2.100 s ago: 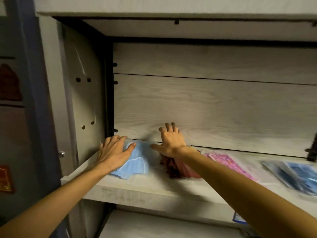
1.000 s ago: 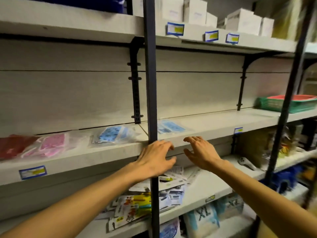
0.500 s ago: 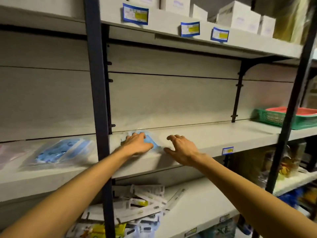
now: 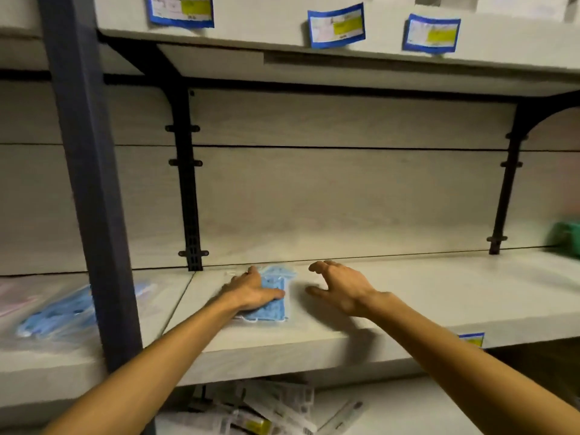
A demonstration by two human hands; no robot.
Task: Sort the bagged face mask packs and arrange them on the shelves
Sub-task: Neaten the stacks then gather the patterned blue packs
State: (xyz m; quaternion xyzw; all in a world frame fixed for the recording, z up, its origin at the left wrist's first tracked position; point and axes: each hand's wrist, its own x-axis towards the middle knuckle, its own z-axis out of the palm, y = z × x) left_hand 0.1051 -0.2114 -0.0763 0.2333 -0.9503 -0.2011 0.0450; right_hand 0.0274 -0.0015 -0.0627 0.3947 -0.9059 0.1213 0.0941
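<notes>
A clear bag of light blue face masks (image 4: 273,304) lies flat on the pale wooden shelf (image 4: 408,296), close to its left end. My left hand (image 4: 251,291) rests flat on top of this pack, fingers pointing toward the back wall. My right hand (image 4: 340,288) hovers just to the right of the pack with fingers spread and holds nothing. Another bag of blue masks (image 4: 59,313) lies on the neighbouring shelf section to the left, blurred, with a pinkish pack (image 4: 18,301) beside it.
A dark upright post (image 4: 91,199) stands in front of the shelves at left. Black brackets (image 4: 188,199) divide the sections. An upper shelf carries blue-edged labels (image 4: 335,25). A green basket (image 4: 565,238) sits far right. Packaged items (image 4: 260,412) lie on the shelf below.
The view has moved closer to this shelf section. My left hand stays on the blue mask pack; my right hand has lifted slightly beside it.
</notes>
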